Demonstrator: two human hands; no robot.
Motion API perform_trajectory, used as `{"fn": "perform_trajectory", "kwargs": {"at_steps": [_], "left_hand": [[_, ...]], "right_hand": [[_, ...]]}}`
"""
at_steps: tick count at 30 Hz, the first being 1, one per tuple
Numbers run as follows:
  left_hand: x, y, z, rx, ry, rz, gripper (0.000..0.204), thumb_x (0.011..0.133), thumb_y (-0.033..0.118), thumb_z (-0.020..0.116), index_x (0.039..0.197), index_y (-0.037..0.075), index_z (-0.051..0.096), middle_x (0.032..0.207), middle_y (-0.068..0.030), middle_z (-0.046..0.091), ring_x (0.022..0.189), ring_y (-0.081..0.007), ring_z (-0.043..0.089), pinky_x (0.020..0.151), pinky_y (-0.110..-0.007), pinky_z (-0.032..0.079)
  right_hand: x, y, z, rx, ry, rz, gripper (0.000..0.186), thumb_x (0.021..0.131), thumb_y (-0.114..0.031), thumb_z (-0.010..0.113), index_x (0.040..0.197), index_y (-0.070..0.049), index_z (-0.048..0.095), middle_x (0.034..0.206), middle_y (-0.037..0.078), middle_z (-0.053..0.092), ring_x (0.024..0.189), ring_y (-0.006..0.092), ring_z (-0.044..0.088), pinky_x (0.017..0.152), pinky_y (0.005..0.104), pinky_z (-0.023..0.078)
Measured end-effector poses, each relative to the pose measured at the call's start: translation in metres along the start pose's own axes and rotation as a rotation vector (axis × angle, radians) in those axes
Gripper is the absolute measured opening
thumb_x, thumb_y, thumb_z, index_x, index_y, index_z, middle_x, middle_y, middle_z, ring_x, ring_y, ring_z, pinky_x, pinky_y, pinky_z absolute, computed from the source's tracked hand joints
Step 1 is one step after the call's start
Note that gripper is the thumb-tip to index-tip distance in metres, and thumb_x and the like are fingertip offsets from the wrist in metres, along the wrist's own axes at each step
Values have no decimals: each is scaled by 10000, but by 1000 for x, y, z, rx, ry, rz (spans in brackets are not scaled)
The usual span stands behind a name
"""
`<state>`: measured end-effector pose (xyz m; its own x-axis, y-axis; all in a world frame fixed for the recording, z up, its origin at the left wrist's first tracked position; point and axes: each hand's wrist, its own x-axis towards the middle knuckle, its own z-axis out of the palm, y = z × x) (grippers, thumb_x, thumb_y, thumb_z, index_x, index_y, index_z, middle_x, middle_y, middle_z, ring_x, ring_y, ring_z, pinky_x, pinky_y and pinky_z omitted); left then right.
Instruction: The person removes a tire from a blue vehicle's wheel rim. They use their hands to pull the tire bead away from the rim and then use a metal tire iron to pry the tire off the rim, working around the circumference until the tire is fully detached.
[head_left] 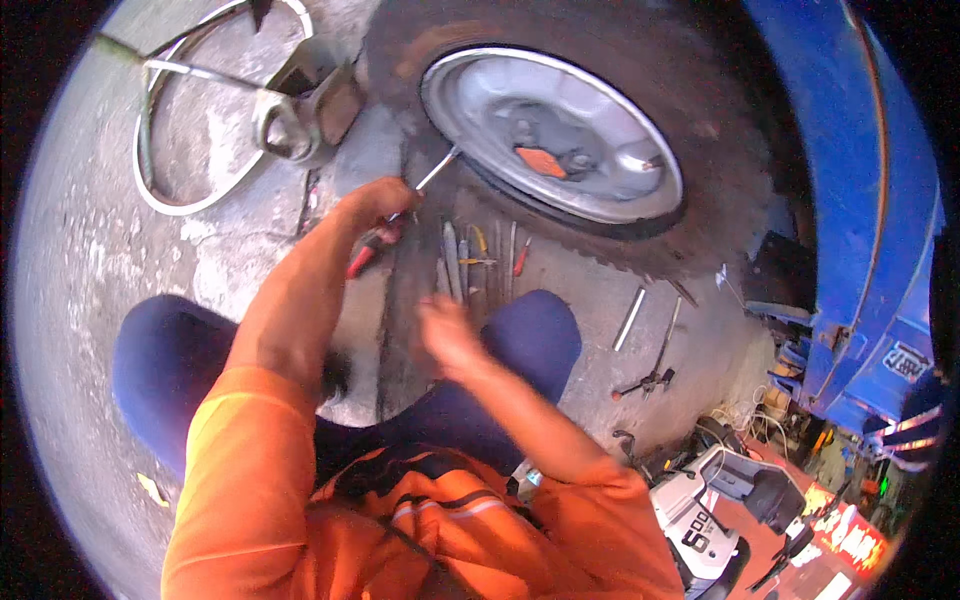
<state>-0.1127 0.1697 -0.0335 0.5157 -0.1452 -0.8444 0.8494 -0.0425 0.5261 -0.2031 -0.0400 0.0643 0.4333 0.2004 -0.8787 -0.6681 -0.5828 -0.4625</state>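
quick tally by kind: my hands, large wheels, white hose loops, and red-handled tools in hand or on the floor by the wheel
Hands: 2 (left hand, right hand)
Large wheel: 1
White hose loop: 1
Red-handled tools: 2 (held tool, floor tool)
Total: 6

Person's left hand [385,207] grips a red-handled screwdriver [436,171], tip at the edge of a metal wheel [590,115]. Right hand [446,328], blurred, is near hand tools [453,262] on the floor [585,275].
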Motion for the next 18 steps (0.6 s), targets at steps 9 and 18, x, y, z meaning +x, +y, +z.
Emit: {"fn": "perform_trajectory", "kwargs": {"at_steps": [9,18], "left_hand": [[28,-15,20,617,363,217,344,883,333,507,974,40,663,989,-223,659,930,-405,631,796,-480,503],[4,-13,27,514,572,307,332,918,358,486,1052,71,584,984,-220,650,956,-414,611,792,-508,482]], "right_hand": [[-117,-106,-160,-551,115,-69,518,845,-144,624,1318,-34,442,892,83,623,632,130,559,530,274,464],[-137,-164,-172,-1110,166,-176,360,875,-194,539,1166,18,555,874,201,639,807,264,628,745,384,473]]}}
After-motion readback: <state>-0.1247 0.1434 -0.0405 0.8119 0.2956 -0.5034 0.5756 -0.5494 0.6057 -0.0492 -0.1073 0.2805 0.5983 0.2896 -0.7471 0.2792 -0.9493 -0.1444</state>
